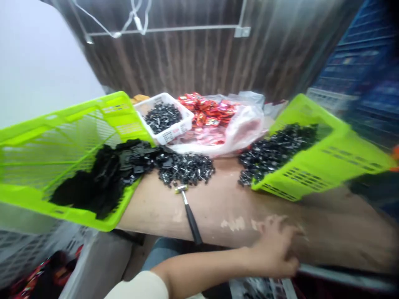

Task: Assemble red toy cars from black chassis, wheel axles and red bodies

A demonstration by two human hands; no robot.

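My left hand (276,247) reaches across to the right over the table's front edge. Its fingers are spread and slightly blurred, and I see nothing in them. To its left on the wooden table (218,211) lies a small hammer (190,218) with a black handle and a yellowish-tipped head. Just behind the hammer is a pile of small black parts with shiny metal pins (187,169). My right hand is out of view.
A tilted green crate (114,220) at left spills flat black pieces (102,178). Another green crate (324,166) at right spills small black parts (271,153). Behind stand a white basket (176,132) and a plastic bag (245,128) with red shiny packets (208,110).
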